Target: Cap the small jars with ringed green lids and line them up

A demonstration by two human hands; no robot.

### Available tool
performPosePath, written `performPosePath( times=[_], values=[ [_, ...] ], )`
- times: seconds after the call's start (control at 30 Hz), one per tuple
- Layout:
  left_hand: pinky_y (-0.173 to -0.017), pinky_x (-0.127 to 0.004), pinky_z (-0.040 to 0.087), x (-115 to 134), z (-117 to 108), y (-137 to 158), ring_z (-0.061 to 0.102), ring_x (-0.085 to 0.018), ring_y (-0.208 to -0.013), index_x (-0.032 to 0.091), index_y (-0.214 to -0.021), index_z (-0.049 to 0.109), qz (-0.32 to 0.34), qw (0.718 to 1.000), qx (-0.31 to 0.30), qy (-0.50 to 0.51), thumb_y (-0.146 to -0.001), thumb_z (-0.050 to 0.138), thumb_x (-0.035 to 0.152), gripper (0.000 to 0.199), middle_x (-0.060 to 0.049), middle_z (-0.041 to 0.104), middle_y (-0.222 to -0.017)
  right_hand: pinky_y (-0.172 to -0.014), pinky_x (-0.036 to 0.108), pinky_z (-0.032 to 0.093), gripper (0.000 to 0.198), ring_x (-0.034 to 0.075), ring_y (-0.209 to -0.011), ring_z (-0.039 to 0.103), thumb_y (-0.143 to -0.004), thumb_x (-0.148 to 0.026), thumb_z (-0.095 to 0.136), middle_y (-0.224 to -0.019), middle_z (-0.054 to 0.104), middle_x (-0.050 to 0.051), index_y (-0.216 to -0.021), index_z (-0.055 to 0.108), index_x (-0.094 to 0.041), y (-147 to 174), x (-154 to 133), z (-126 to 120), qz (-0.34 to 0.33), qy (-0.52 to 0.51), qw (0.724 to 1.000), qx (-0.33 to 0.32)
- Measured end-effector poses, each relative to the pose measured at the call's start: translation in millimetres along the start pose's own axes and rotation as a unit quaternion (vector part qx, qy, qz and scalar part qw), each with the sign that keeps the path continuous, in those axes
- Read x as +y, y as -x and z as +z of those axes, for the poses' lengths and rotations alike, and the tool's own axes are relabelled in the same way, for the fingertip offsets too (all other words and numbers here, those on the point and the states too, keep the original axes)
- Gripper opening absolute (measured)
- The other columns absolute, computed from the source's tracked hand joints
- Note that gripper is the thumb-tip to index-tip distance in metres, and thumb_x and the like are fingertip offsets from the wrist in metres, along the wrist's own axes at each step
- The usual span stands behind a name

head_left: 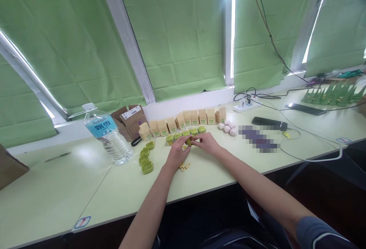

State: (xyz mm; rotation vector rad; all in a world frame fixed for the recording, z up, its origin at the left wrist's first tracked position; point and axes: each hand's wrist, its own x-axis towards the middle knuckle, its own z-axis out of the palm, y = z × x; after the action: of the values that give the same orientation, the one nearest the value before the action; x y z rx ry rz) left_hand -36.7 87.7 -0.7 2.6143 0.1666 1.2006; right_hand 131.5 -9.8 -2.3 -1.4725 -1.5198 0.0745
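Observation:
My left hand [176,153] and my right hand [206,143] meet over the table, fingers closed on a small green plastic piece [188,141] between them. The fingers partly hide its shape. Just behind it stands a row of small green-topped pieces [194,131], some with a yellow mark on top. A few yellow ring-like parts [184,167] lie on the table below my left hand. To the left, a line of hollow green cup-like pieces [147,167] runs away from me.
Small tan paper cartons [187,118] stand in a row behind. White egg-like pieces [226,128] lie right. A water bottle [110,138] and cardboard box [131,121] stand left. A power strip [247,103], cables, a black device [269,123] and green spiky pieces [333,94] are farther right.

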Motion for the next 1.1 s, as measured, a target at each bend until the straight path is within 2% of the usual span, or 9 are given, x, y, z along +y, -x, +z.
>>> performPosePath(
  times=[0.2,0.63,0.87,1.1],
  values=[
    [-0.084,-0.036,0.056,-2,-1,0,0.063,-0.017,-0.09,0.025,-0.13,0.057,-0.026,1.0,0.005,-0.007,-0.084,0.062,0.015,0.047,-0.006,0.068,-0.106,-0.061,0.023,0.04,0.023,0.01,-0.056,0.054,-0.093,-0.032,0.059,-0.088,0.077,0.0,-0.106,0.078,-0.028,0,-5,-3,-0.018,-0.004,0.999,-0.03],
    [-0.082,-0.035,0.056,-2,-1,-1,0.064,-0.017,-0.088,0.025,-0.13,0.058,-0.013,1.0,0.0,0.011,-0.083,0.062,0.013,0.048,-0.006,0.07,-0.109,-0.062,0.026,0.047,0.016,0.015,-0.062,0.063,-0.083,-0.041,0.072,-0.081,0.077,0.001,-0.088,0.08,-0.03,-2,3,2,0.021,-0.054,0.998,0.028],
    [-0.091,-0.039,0.054,-1,-3,1,0.064,-0.019,-0.101,0.025,-0.129,0.058,-0.008,1.0,-0.01,0.023,-0.083,0.061,0.011,0.048,-0.007,0.069,-0.115,-0.059,0.025,0.045,0.018,0.014,-0.061,0.062,-0.084,-0.042,0.07,-0.078,0.077,0.0,-0.087,0.081,-0.028,0,5,1,0.01,-0.063,0.998,0.009],
    [-0.091,-0.037,0.055,-1,-2,1,0.064,-0.019,-0.102,0.026,-0.129,0.058,-0.004,1.0,-0.012,0.021,-0.084,0.062,0.011,0.047,-0.006,0.069,-0.115,-0.06,0.024,0.044,0.02,0.013,-0.06,0.061,-0.085,-0.043,0.069,-0.076,0.077,0.0,-0.09,0.081,-0.029,0,2,0,0.008,-0.052,0.999,0.0]
  ],
)
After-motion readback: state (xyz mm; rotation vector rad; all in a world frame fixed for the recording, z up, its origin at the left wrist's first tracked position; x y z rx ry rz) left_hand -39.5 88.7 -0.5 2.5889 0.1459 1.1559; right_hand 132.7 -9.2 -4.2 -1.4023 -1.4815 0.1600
